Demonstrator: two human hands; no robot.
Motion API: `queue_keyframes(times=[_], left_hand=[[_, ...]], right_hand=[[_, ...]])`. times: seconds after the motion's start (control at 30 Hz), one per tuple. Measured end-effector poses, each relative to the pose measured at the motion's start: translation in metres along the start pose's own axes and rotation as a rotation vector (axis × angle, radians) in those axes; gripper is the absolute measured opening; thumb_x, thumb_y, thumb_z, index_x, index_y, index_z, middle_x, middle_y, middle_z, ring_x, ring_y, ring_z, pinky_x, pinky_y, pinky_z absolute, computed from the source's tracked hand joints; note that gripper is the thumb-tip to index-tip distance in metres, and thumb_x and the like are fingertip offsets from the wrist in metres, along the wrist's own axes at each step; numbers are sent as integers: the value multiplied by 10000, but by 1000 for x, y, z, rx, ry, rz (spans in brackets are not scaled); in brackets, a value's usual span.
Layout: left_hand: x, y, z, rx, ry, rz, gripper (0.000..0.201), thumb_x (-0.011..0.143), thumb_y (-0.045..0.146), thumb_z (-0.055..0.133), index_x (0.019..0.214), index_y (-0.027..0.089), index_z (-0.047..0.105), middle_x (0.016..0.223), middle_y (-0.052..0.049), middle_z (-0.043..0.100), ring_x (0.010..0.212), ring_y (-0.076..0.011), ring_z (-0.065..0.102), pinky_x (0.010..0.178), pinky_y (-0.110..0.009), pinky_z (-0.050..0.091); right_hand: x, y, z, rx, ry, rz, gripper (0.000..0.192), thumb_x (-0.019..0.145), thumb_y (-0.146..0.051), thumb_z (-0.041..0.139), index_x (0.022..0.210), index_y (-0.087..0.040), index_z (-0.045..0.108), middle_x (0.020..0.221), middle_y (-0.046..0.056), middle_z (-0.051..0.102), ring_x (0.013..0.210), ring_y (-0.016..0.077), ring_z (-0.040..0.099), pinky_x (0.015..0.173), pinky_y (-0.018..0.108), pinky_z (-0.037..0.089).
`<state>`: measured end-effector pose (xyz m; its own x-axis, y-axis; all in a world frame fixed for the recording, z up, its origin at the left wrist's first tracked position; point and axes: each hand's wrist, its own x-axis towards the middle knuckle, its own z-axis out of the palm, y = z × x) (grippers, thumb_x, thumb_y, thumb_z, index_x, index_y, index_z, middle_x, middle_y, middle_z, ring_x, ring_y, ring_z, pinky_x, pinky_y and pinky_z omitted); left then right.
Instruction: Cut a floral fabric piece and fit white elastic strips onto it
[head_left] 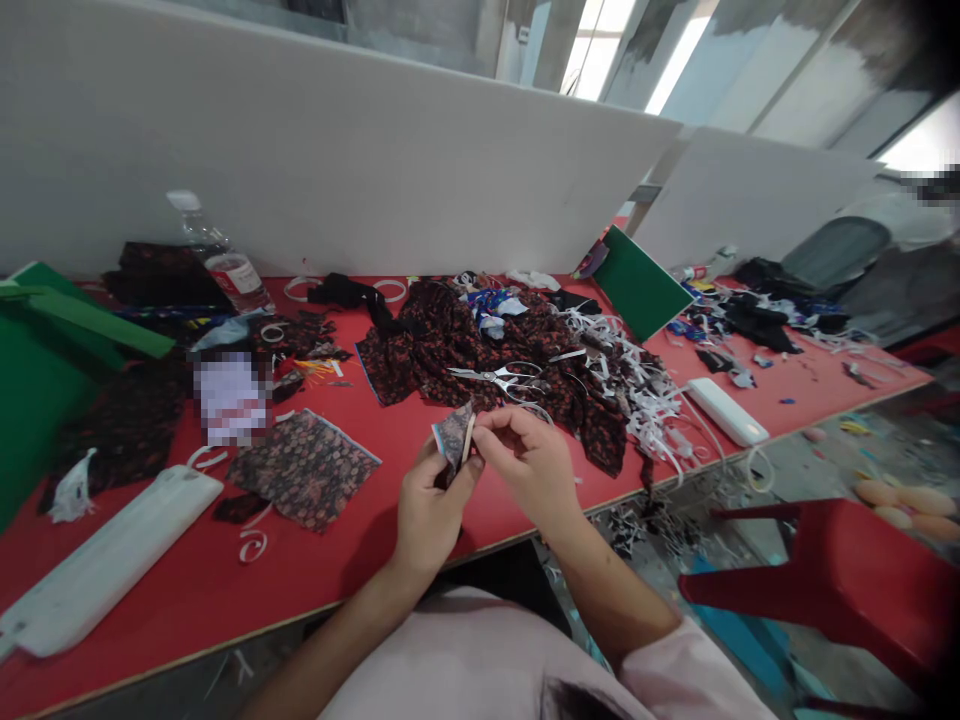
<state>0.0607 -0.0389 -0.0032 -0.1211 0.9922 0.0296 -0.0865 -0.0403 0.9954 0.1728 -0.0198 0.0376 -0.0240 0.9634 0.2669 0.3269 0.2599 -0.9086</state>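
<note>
Floral cloth [452, 432] is gripped by the left hand [429, 510], a pale strip [468, 440] pinched by the right hand [532, 468]! The strip's being worked, seemingly; steadiness is needed.

Red stool [870, 580] — bottle [235, 274] near white partition [315, 140]

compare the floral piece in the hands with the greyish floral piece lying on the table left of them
The held piece looks folded, while the lying piece is spread nearly flat. The left hand grips the held piece; the lying piece rests on the red table. Both have a floral print and a light blue edge.
</note>
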Motion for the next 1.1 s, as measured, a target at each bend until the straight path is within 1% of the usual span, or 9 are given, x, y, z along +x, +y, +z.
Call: queue_keyframes(times=[0.13,0.2,0.33,0.47,0.67,0.77,0.83,0.97,1.1], left_hand=[[-1,3,-1,4,-11,20,298,752,303,621,1034,220,671,1096,-41,641,959,-187,579,865,-274,416],[-2,5,-1,-10,-3,21,287,744,293,631,1018,225,680,1085,-39,647,965,-187,580,872,-268,411],[-4,8,0,14,3,1,278,738,295,635,1003,231,688,1043,-32,660,907,-180,588,832,-257,424],[-7,11,0,6,16,-10,255,720,284,650,961,218,705,984,-32,668,889,-194,584,818,-268,429],[-8,13,0,63,-1,40,233,730,263,640,953,239,704,1002,-23,663,901,-195,585,837,-277,421],[-8,11,-1,89,-9,42,242,737,272,633,966,237,701,1008,-23,663,888,-189,587,825,-273,422],[-8,10,0,59,3,14,242,728,280,642,956,227,704,968,-23,674,856,-184,592,799,-268,428],[-7,7,1,-28,43,-53,249,700,285,667,934,208,703,812,-12,684,774,-173,596,726,-252,443],[-8,4,2,-33,27,-78,275,701,304,663,952,196,697,779,-11,681,761,-174,598,690,-246,451]], right_hand=[[0,-2,-1,-1,-21,31,95,789,-262,554,771,-180,598,745,20,634,647,117,590,604,219,489],[1,-3,-2,7,-27,37,93,783,-264,557,762,-179,592,741,20,632,645,117,588,596,220,489],[1,-5,-3,6,-29,36,92,777,-263,556,748,-180,583,719,16,623,624,112,576,574,217,484],[0,-4,-4,15,-40,20,90,784,-262,549,752,-185,581,717,12,619,623,110,569,563,210,475],[-1,-5,-7,6,-54,0,83,795,-241,541,750,-184,581,704,-3,601,620,101,562,562,194,456],[0,-4,-7,-30,-45,-15,97,812,-236,521,754,-184,579,713,1,603,626,103,562,575,199,453],[0,-3,-7,-61,-39,-24,107,820,-249,516,761,-185,580,723,6,609,634,107,564,587,206,454],[-2,-2,-7,-89,-28,-61,120,833,-268,514,775,-188,582,743,11,613,660,114,566,613,215,459],[-3,-3,-7,-102,-8,-97,101,829,-258,526,776,-193,580,752,13,604,672,116,561,622,220,463]])
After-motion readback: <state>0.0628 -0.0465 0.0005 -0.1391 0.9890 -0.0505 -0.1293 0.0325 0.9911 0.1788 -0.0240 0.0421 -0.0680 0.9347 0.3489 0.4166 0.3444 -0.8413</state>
